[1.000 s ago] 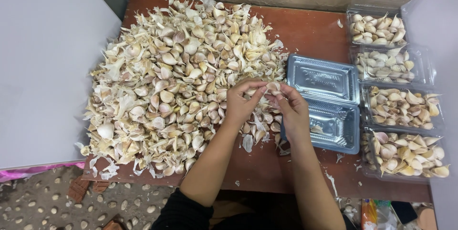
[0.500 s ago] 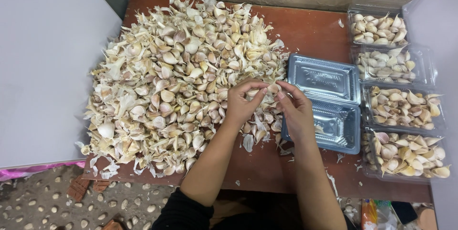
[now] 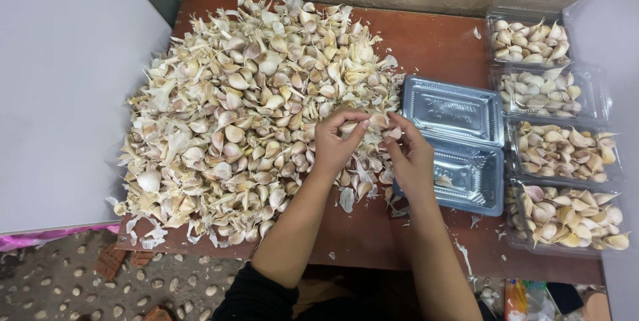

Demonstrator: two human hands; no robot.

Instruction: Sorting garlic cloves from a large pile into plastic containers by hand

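Hundreds of garlic cloves [image 3: 253,101] lie heaped across the left and middle of a reddish-brown table [image 3: 439,41], with papery skins mixed in. At the far left I see a plain white board [image 3: 60,81] standing against the table's edge. At the heap's right edge my left hand [image 3: 336,145] has its fingers curled narrow, pinching a clove [image 3: 381,121] from the left. My right hand [image 3: 411,155] meets it just beside, fingertips closed on the same clove from the right, so both hands hold it just above the heap's edge. To the right of my hands an empty clear plastic tray [image 3: 459,141] lies open, lid and base side by side. Farthest right, four clear trays [image 3: 559,141] filled with cloves stand in a column along the table's right edge.
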